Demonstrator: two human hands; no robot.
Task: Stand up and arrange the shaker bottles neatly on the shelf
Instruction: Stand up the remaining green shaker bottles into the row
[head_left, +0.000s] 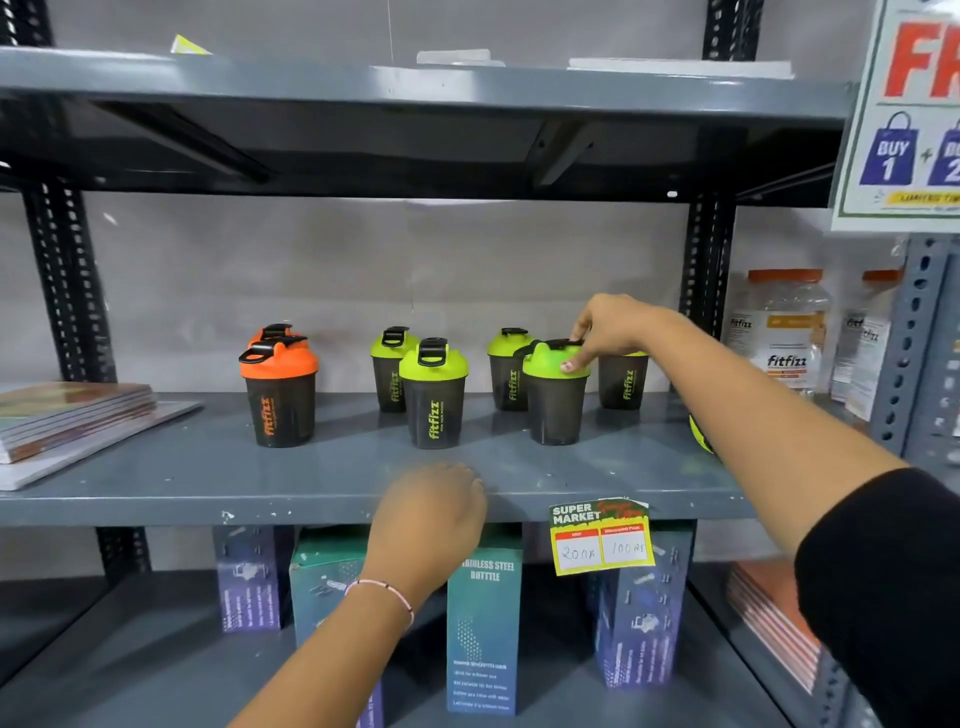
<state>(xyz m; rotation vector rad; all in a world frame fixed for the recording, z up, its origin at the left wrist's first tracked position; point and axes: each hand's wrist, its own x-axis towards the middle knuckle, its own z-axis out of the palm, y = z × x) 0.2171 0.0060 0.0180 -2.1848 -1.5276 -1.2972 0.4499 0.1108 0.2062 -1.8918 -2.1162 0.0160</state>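
Dark shaker bottles stand upright on the grey shelf (208, 467). Two orange-lidded ones sit at the left, front (280, 397) and back (274, 332). Green-lidded ones stand in pairs: front (434, 395) with one behind (390, 366), then a front right bottle (555, 400) with one behind (506, 371), and another (623, 382) at the far right. My right hand (608, 327) pinches the lid of the front right green bottle. My left hand (431, 519) rests on the shelf's front edge, holding nothing. A green-lidded object (698, 434) peeks from behind my right forearm.
A stack of books (72, 421) lies on the shelf's left end. Clear jars (779, 332) stand on the neighbouring shelf to the right. Boxed steel bottles (483, 623) fill the lower shelf. A yellow price tag (600, 538) hangs on the edge.
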